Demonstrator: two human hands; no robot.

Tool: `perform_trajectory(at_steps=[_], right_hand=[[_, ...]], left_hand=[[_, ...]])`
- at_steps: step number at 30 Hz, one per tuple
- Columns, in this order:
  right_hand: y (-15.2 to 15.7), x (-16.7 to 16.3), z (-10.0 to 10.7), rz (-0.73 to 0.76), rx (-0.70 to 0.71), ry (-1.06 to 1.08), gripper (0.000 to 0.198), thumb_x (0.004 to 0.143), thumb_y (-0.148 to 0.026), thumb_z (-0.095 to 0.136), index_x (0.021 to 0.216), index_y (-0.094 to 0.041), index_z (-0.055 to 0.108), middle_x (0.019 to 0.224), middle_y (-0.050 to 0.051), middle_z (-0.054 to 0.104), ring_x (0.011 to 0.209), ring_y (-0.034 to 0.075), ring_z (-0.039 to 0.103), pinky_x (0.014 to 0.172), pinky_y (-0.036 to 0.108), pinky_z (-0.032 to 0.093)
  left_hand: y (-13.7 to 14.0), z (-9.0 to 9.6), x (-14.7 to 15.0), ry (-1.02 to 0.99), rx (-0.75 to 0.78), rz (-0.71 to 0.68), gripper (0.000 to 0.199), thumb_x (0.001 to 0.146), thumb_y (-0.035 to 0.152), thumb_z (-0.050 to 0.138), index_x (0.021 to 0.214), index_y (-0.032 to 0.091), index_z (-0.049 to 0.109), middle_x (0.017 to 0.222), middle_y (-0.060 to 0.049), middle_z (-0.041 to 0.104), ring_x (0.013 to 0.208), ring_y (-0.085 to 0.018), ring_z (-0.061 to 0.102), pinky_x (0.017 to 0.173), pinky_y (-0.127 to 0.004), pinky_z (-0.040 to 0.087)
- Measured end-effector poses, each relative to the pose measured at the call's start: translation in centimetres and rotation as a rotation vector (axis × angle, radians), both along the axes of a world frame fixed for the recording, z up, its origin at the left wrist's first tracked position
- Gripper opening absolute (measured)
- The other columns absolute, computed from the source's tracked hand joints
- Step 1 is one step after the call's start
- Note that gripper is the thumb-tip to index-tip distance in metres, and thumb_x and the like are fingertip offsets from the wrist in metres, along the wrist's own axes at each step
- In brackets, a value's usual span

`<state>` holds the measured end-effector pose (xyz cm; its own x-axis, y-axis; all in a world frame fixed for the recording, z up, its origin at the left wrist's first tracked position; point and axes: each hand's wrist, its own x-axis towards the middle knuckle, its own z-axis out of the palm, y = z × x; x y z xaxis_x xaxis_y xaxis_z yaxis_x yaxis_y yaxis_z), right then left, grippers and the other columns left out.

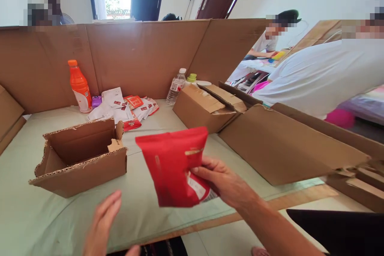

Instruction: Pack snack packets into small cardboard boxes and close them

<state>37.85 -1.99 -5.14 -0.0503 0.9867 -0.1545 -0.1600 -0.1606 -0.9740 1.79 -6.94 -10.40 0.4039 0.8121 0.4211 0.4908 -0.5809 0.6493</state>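
A red packaged pouch with pale print and a white patch near its lower right is held up over the table. My right hand pinches it by its right side, thumb in front and the fingers partly hidden behind it. To the left, my left hand holds nothing, its fingers stretched out and slightly blurred, the thumb apart at the bottom edge. Just beyond that hand stands an open cardboard box with rough-cut edges. Its visible inside shows bare cardboard.
White and red sachets lie in a pile behind the box, near an orange bottle. A clear water bottle stands by another carton. Cardboard panels wall the table's back. A large carton and co-workers are at right.
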Motion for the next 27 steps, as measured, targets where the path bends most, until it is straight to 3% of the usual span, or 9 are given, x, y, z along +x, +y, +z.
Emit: perform_trajectory(at_steps=[3,5,7,12,17,21,23,25,27], right_hand=[[-1.2,-3.0,-0.3,0.126,-0.069,0.150,0.036,0.068,-0.052,0.089,0.089,-0.024,0.081,0.087,0.005,0.081,0.076,0.025,0.077,0.078,0.039,0.062],[-1.7,-4.4,-0.7,0.188,-0.078,0.193,0.036,0.073,-0.052,0.086,0.095,-0.024,0.081,0.093,0.006,0.081,0.081,0.024,0.077,0.082,0.039,0.061],[-1.9,-4.9,-1.0,0.237,-0.038,0.212,0.046,0.076,-0.057,0.082,0.107,-0.023,0.078,0.105,0.010,0.080,0.091,0.026,0.077,0.087,0.042,0.059],[-2.3,-5.3,-2.1,0.315,0.084,0.133,0.086,0.061,-0.072,0.086,0.129,-0.024,0.067,0.122,0.014,0.074,0.102,0.030,0.072,0.091,0.045,0.057],[-2.7,-6.6,-3.2,0.153,0.146,-0.283,0.037,0.075,-0.054,0.081,0.089,-0.020,0.075,0.086,0.005,0.076,0.080,0.024,0.068,0.078,0.036,0.058],[-3.1,-6.7,-2.9,0.223,0.181,-0.283,0.039,0.075,-0.057,0.079,0.084,-0.019,0.075,0.082,0.006,0.076,0.078,0.024,0.070,0.074,0.035,0.060],[-3.2,-6.1,-2.6,0.243,0.155,-0.273,0.041,0.075,-0.058,0.080,0.084,-0.018,0.075,0.081,0.007,0.077,0.078,0.025,0.071,0.072,0.035,0.061],[-2.8,-5.0,-2.0,0.206,0.087,-0.272,0.038,0.076,-0.055,0.081,0.086,-0.019,0.075,0.078,0.006,0.077,0.071,0.025,0.072,0.064,0.036,0.062],[-1.9,-3.8,-0.5,0.065,0.107,-0.250,0.033,0.072,-0.051,0.086,0.085,-0.022,0.077,0.075,0.004,0.077,0.063,0.023,0.071,0.056,0.035,0.062]], left_hand=[[1.2,1.5,7.3,-0.474,-0.477,-0.091,0.094,0.074,0.066,0.081,0.150,0.023,0.045,0.147,-0.019,0.060,0.132,-0.041,0.061,0.103,-0.055,0.057],[2.3,2.8,9.9,-0.662,-0.761,-0.108,0.085,0.065,0.070,0.086,0.128,0.018,0.062,0.127,-0.018,0.073,0.114,-0.039,0.071,0.096,-0.051,0.060],[3.0,3.4,10.6,-0.727,-0.876,-0.066,0.072,0.066,0.067,0.087,0.114,0.018,0.067,0.113,-0.015,0.078,0.102,-0.035,0.075,0.091,-0.048,0.062],[3.1,2.8,9.6,-0.713,-0.829,0.052,0.057,0.069,0.057,0.088,0.108,0.020,0.069,0.108,-0.010,0.079,0.098,-0.031,0.075,0.089,-0.043,0.061],[2.9,2.6,10.5,-0.658,-0.759,0.075,0.047,0.070,0.052,0.087,0.101,0.021,0.069,0.099,-0.008,0.079,0.088,-0.026,0.074,0.081,-0.037,0.061],[2.3,3.0,10.6,-0.574,-0.732,0.025,0.043,0.076,0.050,0.080,0.102,0.019,0.068,0.092,-0.007,0.077,0.081,-0.025,0.072,0.075,-0.035,0.062],[1.9,3.5,9.4,-0.427,-0.693,-0.019,0.047,0.079,0.046,0.079,0.115,0.019,0.066,0.102,-0.006,0.077,0.089,-0.026,0.073,0.080,-0.036,0.062],[1.6,4.7,7.4,-0.258,-0.500,-0.030,0.069,0.078,0.045,0.080,0.139,0.021,0.055,0.127,-0.010,0.071,0.112,-0.032,0.070,0.093,-0.042,0.061],[1.8,6.6,4.5,-0.105,-0.139,0.041,0.088,0.083,0.042,0.077,0.157,0.021,0.034,0.153,-0.015,0.052,0.138,-0.037,0.054,0.109,-0.049,0.053]])
